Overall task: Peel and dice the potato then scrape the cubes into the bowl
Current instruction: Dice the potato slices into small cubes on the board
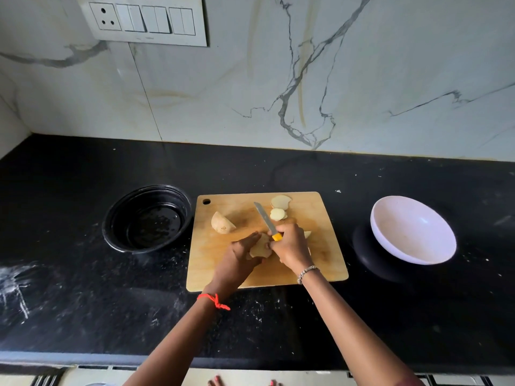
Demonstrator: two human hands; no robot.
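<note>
Two hands work a potato piece on a wooden board, knife in the right.

Nearest, the left hand (239, 253) holds a pale, lumpy potato piece (260, 247) low on the board, and the right hand (289, 243) is clenched round the yellow handle of a knife (266, 218), its narrow steel blade pointing away. The rounded, light-wood cutting board (320, 263) also carries a skin-on potato half (222, 223) and two flat slices (281, 202) farther back. On the speckled black stone bench (83, 288), a glossy ribbed black bowl (178, 201) stands left and a smooth white bowl (412, 229) right. Behind rises a grey-veined white marble wall (250, 93) with a switch panel (145, 20).
</note>
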